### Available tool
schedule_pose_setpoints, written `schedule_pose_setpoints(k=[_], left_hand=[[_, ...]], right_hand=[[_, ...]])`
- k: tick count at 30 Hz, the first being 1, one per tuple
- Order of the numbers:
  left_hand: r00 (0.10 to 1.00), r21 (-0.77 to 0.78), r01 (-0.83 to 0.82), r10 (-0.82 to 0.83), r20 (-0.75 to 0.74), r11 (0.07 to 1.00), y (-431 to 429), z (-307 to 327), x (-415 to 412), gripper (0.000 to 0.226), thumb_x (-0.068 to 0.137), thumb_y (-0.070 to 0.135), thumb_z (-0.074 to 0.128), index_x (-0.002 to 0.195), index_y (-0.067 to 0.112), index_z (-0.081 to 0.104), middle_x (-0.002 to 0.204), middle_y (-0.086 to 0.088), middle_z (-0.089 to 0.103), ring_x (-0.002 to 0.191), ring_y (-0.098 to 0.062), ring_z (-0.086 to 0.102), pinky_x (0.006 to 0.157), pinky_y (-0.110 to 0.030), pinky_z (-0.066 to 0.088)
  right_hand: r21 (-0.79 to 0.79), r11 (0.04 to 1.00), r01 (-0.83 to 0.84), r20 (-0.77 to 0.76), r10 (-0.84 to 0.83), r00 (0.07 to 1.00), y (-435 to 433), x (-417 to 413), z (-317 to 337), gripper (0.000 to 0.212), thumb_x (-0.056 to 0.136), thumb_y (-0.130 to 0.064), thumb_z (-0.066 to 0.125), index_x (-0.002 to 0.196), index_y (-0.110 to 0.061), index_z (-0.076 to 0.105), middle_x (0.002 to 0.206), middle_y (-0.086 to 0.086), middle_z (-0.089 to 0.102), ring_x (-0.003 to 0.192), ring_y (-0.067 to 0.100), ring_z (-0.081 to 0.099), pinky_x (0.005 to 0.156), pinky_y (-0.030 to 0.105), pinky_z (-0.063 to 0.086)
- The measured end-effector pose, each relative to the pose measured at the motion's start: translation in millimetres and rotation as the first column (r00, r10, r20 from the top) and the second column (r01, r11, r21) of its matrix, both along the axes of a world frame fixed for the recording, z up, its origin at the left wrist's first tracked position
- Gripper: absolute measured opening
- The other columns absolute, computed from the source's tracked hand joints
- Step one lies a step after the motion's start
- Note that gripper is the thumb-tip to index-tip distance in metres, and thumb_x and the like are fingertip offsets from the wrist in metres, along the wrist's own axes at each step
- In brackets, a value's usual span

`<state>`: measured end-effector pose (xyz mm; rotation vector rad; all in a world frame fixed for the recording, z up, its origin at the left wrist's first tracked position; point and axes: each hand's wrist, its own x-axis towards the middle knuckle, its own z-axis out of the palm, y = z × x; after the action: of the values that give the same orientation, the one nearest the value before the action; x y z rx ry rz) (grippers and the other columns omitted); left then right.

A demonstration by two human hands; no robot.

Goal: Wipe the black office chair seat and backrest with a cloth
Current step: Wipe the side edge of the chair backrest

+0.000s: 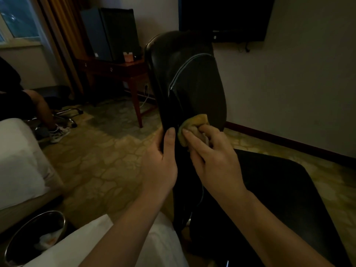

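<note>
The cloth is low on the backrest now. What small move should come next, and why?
Probably slide the cloth upward along the backrest: the right hand presses it near the bottom, the left hand grips the edge, and most of the surface lies above.

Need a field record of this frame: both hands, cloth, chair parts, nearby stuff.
left hand: grip on the side edge of the backrest, thumb on its front face
right hand: holds the cloth, pressed against the lower backrest
cloth: yellowish, bunched up
backrest: black, upright
seat: black, nothing touching it
progress: backrest being wiped
nearby: metal bin lower left; wooden desk behind the chair
</note>
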<state>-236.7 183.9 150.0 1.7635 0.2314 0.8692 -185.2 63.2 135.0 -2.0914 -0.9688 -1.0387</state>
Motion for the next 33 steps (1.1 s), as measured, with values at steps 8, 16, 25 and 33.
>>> schedule_pose_setpoints(k=[8, 16, 25, 33], left_hand=[[0.999, 0.035, -0.001, -0.001, 0.050, 0.999, -1, -3, -1, 0.052, 0.096, 0.055, 0.037, 0.113, 0.016, 0.068, 0.079, 0.019, 0.067, 0.075, 0.003, 0.063, 0.062, -0.008, 0.041], [1.000, 0.003, 0.006, -0.006, 0.029, 1.000, -5, -3, -5, 0.047, 0.095, 0.055, 0.038, 0.119, 0.025, 0.065, 0.092, 0.021, 0.069, 0.082, 0.003, 0.066, 0.065, -0.012, 0.047], [0.998, 0.035, -0.044, 0.042, 0.049, 0.998, -8, -4, -4, 0.049, 0.095, 0.053, 0.037, 0.118, 0.022, 0.067, 0.083, 0.029, 0.067, 0.075, 0.005, 0.063, 0.060, -0.008, 0.044], [0.998, 0.009, -0.036, 0.036, 0.048, 0.999, -8, -2, -5, 0.040, 0.094, 0.056, 0.037, 0.110, 0.032, 0.065, 0.083, 0.020, 0.068, 0.072, 0.000, 0.065, 0.057, -0.014, 0.047]], right_hand=[[0.007, 1.000, -0.015, -0.011, 0.015, 1.000, -12, -3, -19, 0.033, 0.097, -0.022, 0.052, 0.126, -0.016, 0.066, 0.127, 0.011, 0.058, 0.105, 0.026, 0.059, 0.083, 0.032, 0.054], [0.025, 1.000, 0.010, -0.004, -0.010, 1.000, 2, -6, 12, 0.036, 0.094, -0.028, 0.047, 0.120, -0.016, 0.069, 0.125, 0.010, 0.061, 0.106, 0.029, 0.058, 0.089, 0.029, 0.049], [-0.014, 1.000, 0.013, -0.066, -0.014, 0.998, -20, -12, -30, 0.034, 0.095, -0.024, 0.048, 0.121, -0.016, 0.068, 0.126, 0.011, 0.060, 0.106, 0.027, 0.057, 0.083, 0.026, 0.048], [0.034, 0.999, -0.010, -0.059, 0.012, 0.998, -7, -12, -4, 0.034, 0.096, -0.025, 0.048, 0.121, -0.016, 0.068, 0.125, 0.009, 0.061, 0.104, 0.027, 0.058, 0.080, 0.033, 0.054]])
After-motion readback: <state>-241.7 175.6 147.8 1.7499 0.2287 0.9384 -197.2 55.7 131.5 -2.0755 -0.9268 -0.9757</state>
